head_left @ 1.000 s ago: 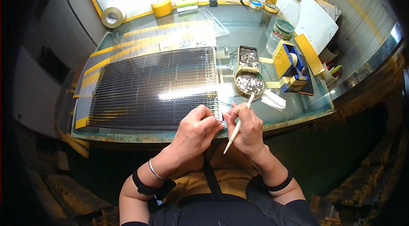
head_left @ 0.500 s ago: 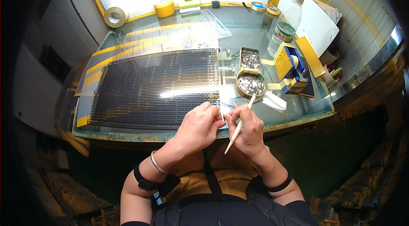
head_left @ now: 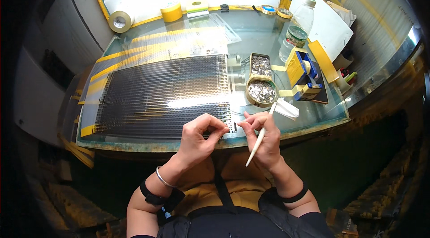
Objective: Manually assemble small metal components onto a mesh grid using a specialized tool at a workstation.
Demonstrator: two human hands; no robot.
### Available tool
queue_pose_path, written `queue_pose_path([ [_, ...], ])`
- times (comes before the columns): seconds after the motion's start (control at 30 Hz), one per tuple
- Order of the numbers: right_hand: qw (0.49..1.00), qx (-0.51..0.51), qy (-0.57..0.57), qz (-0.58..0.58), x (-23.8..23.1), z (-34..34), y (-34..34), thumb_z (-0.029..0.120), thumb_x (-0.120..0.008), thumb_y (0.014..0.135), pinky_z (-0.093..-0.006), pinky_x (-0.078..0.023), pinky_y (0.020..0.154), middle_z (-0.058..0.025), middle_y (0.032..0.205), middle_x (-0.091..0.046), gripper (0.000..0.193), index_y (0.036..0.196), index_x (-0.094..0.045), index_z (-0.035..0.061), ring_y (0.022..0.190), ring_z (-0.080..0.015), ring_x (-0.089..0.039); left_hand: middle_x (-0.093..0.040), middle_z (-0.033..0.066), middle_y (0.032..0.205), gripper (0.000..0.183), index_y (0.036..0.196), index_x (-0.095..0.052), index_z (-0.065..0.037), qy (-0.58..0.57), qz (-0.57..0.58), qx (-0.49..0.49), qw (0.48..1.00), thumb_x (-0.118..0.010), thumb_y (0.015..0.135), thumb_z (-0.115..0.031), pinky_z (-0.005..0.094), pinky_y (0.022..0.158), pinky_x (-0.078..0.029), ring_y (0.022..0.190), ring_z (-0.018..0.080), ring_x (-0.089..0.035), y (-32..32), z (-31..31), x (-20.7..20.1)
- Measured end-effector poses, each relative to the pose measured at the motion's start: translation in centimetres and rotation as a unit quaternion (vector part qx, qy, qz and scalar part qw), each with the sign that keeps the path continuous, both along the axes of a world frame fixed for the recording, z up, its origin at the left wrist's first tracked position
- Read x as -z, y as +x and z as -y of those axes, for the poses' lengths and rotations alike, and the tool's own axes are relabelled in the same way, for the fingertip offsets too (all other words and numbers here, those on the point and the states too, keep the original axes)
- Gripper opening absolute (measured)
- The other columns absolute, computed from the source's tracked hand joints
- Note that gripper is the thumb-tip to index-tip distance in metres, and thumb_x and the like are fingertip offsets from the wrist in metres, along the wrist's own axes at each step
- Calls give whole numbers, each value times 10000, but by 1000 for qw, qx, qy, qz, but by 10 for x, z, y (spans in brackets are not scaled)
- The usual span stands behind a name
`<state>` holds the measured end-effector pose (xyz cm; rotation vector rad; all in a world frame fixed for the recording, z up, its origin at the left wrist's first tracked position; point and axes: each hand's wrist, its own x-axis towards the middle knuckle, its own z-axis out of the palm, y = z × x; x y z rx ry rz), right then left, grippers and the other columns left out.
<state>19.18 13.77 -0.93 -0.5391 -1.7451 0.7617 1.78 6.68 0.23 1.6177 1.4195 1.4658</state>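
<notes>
Apparently, panel point(head_left: 156, 94) work at the tabletop's point(head_left: 309, 120) front edge needs steadiness: left fingers point(head_left: 214, 123) pinch, contents unclear; right fingers point(head_left: 259, 120) grip stick point(head_left: 255, 150).

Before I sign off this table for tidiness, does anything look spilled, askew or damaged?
Nothing looks plainly spilled or damaged: the small loose pieces lie inside the round container. The one mildly odd thing is the folded white piece just right of it, slanted against the table edge, as if set down casually.

The right hand point(head_left: 269, 144) holds a white stick point(head_left: 255, 149) near a dark panel point(head_left: 163, 90).
</notes>
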Motion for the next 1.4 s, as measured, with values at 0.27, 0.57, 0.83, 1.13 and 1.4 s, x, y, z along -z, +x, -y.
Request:
queue_pose_path([
  [0.27,981,-69,-140,-111,-3,4,30,-77,-591,922,-418,-500,1010,-93,943,-556,212,982,-421,36,880,-188,-676,-686,66,777,146,791,-637,9,-4,113,-44,993,-777,814,-25,222,614,-539,688,63,-648,6,3,-9],
  [0.57,990,105,-84,-50,13,-20,83,-55,-628,908,-264,-583,650,-116,928,-604,185,943,-458,8,721,-139,-676,-649,34,684,135,769,-747,-51,-10,-190,37,981,-845,756,-143,242,540,-488,602,89,-600,7,-8,-60],
  [0.83,987,156,1,-23,9,-24,70,-31,-677,880,-233,-530,545,-88,830,-643,175,883,-510,19,635,-115,-668,-678,104,737,122,901,-766,-16,-11,-205,23,979,-781,806,-91,288,619,-533,651,157,-666,19,-100,-75],
  [1.13,987,153,41,-5,10,-25,74,-38,-685,866,-244,-533,537,-86,822,-634,185,893,-515,28,645,-131,-675,-734,150,819,198,1046,-727,9,-62,-247,28,967,-684,857,-32,276,710,-557,761,157,-714,23,-117,-71],
  [1.4,996,70,2,-55,14,-24,95,-51,-645,885,-261,-555,560,-146,945,-642,175,929,-495,27,685,-151,-677,-691,123,818,166,947,-708,-11,103,-370,83,920,-755,825,-113,326,646,-558,736,222,-686,3,-60,-75],
])
